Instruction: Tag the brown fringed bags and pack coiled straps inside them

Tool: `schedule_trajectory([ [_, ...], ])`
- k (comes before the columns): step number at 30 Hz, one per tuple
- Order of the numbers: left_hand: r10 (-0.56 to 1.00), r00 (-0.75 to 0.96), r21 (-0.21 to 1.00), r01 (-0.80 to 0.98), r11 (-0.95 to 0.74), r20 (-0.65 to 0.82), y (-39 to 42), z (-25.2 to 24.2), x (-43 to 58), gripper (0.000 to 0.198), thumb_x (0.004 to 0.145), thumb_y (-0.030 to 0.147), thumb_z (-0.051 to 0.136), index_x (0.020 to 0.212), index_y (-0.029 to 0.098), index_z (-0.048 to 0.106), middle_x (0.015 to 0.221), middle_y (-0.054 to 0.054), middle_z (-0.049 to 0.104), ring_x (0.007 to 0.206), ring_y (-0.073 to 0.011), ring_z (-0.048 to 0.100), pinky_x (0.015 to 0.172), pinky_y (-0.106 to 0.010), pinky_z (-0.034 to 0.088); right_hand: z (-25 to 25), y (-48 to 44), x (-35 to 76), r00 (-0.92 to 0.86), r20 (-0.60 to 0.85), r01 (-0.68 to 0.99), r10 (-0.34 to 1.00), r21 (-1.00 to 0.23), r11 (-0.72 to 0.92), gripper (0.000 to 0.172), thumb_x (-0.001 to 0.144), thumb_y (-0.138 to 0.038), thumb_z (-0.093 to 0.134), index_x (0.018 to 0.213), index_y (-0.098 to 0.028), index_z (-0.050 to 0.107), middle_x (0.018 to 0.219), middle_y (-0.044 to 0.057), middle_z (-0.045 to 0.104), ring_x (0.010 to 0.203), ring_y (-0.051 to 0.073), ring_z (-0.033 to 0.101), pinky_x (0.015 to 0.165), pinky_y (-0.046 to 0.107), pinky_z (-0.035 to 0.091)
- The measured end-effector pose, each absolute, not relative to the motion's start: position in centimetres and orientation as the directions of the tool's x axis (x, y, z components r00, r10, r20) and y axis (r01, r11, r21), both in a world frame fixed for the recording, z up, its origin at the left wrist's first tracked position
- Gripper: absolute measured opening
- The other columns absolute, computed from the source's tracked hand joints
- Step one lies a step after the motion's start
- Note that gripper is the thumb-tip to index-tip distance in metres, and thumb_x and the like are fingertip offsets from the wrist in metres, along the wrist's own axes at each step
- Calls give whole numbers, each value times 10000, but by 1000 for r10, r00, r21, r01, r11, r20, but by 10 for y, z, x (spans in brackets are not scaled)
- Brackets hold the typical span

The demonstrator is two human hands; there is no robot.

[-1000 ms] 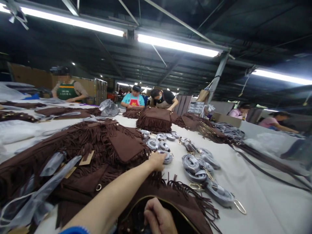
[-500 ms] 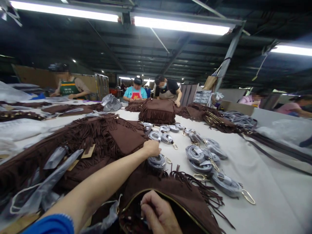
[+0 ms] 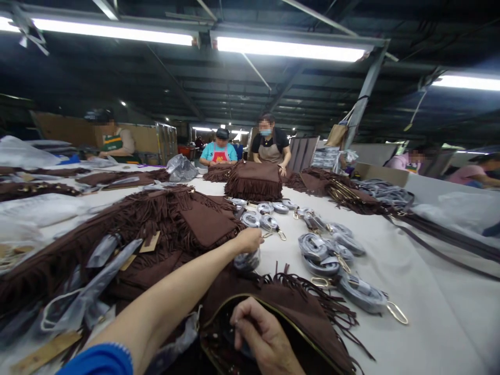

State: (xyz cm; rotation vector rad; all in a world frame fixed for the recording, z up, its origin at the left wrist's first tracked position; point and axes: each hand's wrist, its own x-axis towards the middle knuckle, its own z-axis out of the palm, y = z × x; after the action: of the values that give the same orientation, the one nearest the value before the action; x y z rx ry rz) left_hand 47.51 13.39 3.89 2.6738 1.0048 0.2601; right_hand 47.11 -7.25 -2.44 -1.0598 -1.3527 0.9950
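My left hand (image 3: 250,240) reaches forward with its fingers closed on a coiled strap (image 3: 247,261) in clear plastic, beyond the open bag. The coil hangs just under the fingers. Nearer to me lies a brown fringed bag (image 3: 308,312), its gold zipper open in a wide mouth. Inside that mouth is my right hand (image 3: 260,330), thumb and fingers pinched together; whatever they hold is too small to make out. Several more wrapped coiled straps (image 3: 314,247) with gold hooks lie on the white table (image 3: 425,291) to the right.
A heap of brown fringed bags (image 3: 156,213) with tags and plastic-wrapped parts fills the left. Farther back stands a stack of fringed bags (image 3: 253,179). Long dark straps (image 3: 449,242) cross the right side. A co-worker in a mask (image 3: 271,143) and others work around the table.
The coiled strap under my left hand has shifted slightly left and tilted up in the fingers. My right hand has moved a little right and up in view, still inside the bag's mouth.
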Motion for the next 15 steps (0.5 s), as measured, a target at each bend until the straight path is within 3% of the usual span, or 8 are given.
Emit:
schedule_trajectory([
  [2, 630, 751, 353, 546, -760, 196, 133, 64, 447, 191, 944, 235, 489, 920, 129, 646, 884, -66, 677, 841, -168, 609, 755, -245, 456, -23, -74, 470, 17, 250, 53, 968, -967, 249, 352, 885, -537, 592, 756, -211, 564, 562, -42, 520, 552, 136, 459, 587, 246, 374],
  [5, 597, 703, 340, 494, -800, 386, 117, 95, 397, 219, 965, 272, 442, 961, 143, 619, 883, -46, 660, 832, -167, 583, 767, -251, 425, -21, -75, 468, 97, 265, 21, 959, -964, 264, 349, 853, -531, 643, 758, -199, 593, 535, -48, 510, 522, 127, 444, 561, 244, 367],
  [8, 394, 712, 97, 420, -902, 582, 89, 94, 355, 207, 943, 306, 500, 858, 160, 620, 800, -47, 644, 812, -188, 570, 860, -321, 388, -20, -72, 463, 188, 282, -33, 941, -955, 293, 361, 820, -541, 680, 772, -189, 621, 522, -44, 521, 502, 122, 445, 530, 238, 363],
  [10, 219, 750, -87, 345, -935, 624, 70, 74, 337, 254, 946, 314, 502, 772, 166, 611, 718, -37, 631, 754, -181, 563, 886, -354, 373, -19, -70, 458, 247, 279, -43, 928, -954, 298, 367, 802, -544, 697, 789, -183, 636, 524, -44, 530, 495, 116, 439, 520, 232, 359],
  [11, 185, 754, -116, 327, -938, 630, 62, 62, 332, 270, 951, 314, 498, 753, 167, 610, 696, -30, 629, 729, -175, 559, 873, -355, 377, -19, -68, 456, 275, 272, -44, 922, -955, 294, 369, 791, -544, 705, 792, -180, 642, 522, -46, 530, 489, 111, 429, 516, 230, 356],
  [15, 333, 652, 51, 412, -910, 681, 39, 23, 325, 190, 946, 282, 515, 865, 181, 654, 764, -32, 661, 767, -180, 571, 794, -345, 395, -21, -64, 450, 366, 231, -56, 902, -962, 269, 378, 744, -541, 737, 759, -172, 653, 504, -51, 526, 472, 101, 410, 496, 222, 339],
])
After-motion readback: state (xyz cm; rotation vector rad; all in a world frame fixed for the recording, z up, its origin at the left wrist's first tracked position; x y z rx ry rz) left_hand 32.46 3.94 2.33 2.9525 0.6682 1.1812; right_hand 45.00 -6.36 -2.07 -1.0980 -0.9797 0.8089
